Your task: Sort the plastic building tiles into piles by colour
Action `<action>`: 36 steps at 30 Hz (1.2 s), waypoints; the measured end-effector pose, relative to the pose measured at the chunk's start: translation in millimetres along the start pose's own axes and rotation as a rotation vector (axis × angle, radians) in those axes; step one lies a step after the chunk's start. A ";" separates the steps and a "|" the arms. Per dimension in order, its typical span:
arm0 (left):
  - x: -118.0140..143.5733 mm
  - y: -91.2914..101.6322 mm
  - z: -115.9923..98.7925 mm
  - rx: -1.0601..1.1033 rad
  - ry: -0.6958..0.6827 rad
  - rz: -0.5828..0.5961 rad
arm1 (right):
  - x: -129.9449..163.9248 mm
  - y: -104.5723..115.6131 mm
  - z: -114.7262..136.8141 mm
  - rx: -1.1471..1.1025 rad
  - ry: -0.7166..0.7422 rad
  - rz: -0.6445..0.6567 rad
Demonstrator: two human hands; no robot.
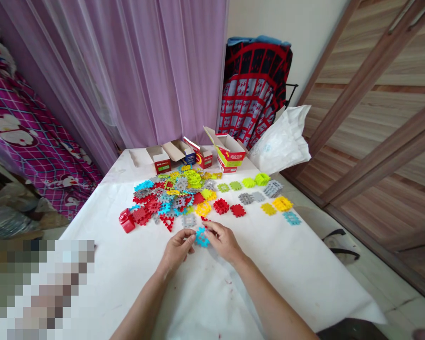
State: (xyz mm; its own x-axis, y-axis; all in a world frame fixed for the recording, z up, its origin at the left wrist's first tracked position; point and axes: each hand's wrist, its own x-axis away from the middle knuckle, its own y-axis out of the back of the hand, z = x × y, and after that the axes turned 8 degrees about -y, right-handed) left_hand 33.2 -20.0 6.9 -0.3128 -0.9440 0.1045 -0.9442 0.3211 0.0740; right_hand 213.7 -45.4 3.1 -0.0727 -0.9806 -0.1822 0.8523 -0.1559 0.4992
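Head view, and the fingers are doing the work: the left hand (177, 250) and the right hand (222, 241) are both pinching a blue waffle-shaped block (201, 237) between their fingertips, one hand on each side, holding it just above the white table (297, 264) at the near middle. Just beyond the right hand's fingertips a small red piece (205, 220) is lying on the cloth, and a grey block (189, 220) is sitting just beside it. Further out, a big mixed pile of coloured blocks (173, 196) is spreading across the table, with sorted ones lining up to the right: red blocks (221, 206), green ones (248, 182), grey ones (272, 188), yellow ones (282, 203). Along the far edge, open cardboard boxes (230, 153) are standing in a row, with a white plastic bag (283, 141) leaning at the right corner. Purple curtains (145, 71) are hanging behind.
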 end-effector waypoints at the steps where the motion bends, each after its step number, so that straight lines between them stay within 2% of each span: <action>1: 0.0 -0.3 -0.7 -0.018 0.007 0.019 | -0.1 1.0 0.5 0.028 -0.018 0.003; 5: -0.6 -1.4 -3.4 -0.039 0.032 0.093 | -2.2 9.1 6.6 0.239 0.038 0.002; 9: -1.3 -1.9 -5.2 -0.068 0.068 0.151 | -1.1 24.3 21.4 0.429 0.187 0.169; 11: -1.0 -2.0 -6.5 -0.072 0.078 0.173 | 0.9 30.5 29.3 0.542 0.212 0.229; 16: 1.6 -3.4 -11.5 -0.084 0.062 0.219 | 5.0 42.9 31.6 0.700 0.174 0.199; 22: -2.0 -10.9 -7.6 -0.138 0.014 0.170 | 11.6 59.2 3.3 0.726 0.021 0.145; 27: -4.4 -12.3 -1.6 -0.136 0.037 0.087 | 17.8 51.3 2.2 0.671 -0.185 0.039; 33: 0.1 -3.6 -1.8 0.049 -0.022 0.008 | 20.5 19.8 32.8 0.781 -0.244 0.122; 36: 1.4 2.2 -1.0 0.109 -0.048 -0.010 | 18.9 15.7 38.0 0.802 -0.246 0.172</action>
State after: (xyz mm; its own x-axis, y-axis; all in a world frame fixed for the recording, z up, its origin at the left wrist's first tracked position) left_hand 30.8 -20.5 8.3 -0.3058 -0.9504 0.0568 -0.9520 0.3043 -0.0340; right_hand 206.0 -70.9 39.6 -0.1652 -0.9818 0.0938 0.2441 0.0515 0.9684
